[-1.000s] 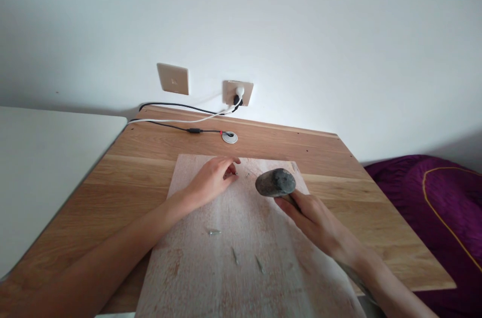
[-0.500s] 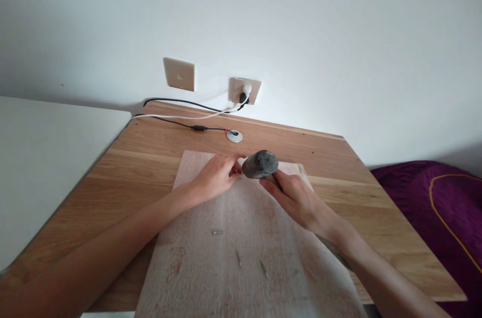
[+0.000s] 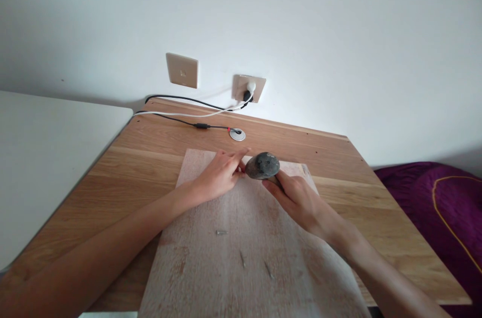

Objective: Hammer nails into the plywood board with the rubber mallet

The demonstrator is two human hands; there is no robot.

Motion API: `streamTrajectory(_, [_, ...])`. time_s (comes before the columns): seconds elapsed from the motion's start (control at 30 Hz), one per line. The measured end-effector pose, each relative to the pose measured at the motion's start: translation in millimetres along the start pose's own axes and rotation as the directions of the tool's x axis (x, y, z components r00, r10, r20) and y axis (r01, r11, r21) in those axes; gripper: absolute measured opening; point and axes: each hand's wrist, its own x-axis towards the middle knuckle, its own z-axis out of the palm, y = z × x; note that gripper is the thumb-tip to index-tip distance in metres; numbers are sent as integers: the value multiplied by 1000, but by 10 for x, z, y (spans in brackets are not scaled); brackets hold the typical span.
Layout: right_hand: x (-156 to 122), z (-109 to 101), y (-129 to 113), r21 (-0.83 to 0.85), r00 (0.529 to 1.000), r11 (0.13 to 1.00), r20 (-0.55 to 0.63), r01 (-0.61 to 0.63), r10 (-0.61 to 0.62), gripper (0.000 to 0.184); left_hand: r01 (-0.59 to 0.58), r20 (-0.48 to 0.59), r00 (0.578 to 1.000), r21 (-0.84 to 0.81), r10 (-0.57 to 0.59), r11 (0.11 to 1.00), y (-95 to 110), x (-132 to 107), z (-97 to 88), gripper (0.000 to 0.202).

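My right hand (image 3: 297, 200) is wrapped round the handle of a hammer (image 3: 263, 165), whose dark, worn, rounded head faces me over the far part of a wooden board (image 3: 203, 268). Just left of the head, my left hand (image 3: 220, 175) rests on the board with thumb and fingers pinched on a nail, mostly hidden by the fingers and the hammer head. Its index finger points outward. Three loose nails lie on the board nearer to me: one nail (image 3: 222, 232) at the left, a second nail (image 3: 242, 259) in the middle and a third nail (image 3: 268, 270) to the right.
Under the board is a wooden desk (image 3: 124, 177). Black and white cables (image 3: 181, 115) run along its back to a wall socket (image 3: 248, 88), near a round cable grommet (image 3: 237, 134). A white surface (image 3: 56, 157) stands at the left, purple fabric (image 3: 417, 187) at the right.
The view has shifted slightly. My left index finger has lifted and stretched out a little; the hammer head stays close beside my left fingers.
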Motion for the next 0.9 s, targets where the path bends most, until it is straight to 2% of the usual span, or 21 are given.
streamTrajectory(0.47, [-83, -65, -126, -21, 999, 1000, 53, 12, -11, 28, 35, 36, 999, -6, -35, 999, 35, 4, -23, 69])
streamTrajectory(0.77, [-97, -21, -144, 39, 1000, 999, 11, 13, -14, 24, 16, 33, 999, 14, -17, 1000, 20, 1, -16, 66])
streamTrajectory(0.9, [-113, 1, -132, 0, 999, 1000, 51, 5, -5, 23, 10, 35, 999, 12, -10, 1000, 13, 5, -10, 66])
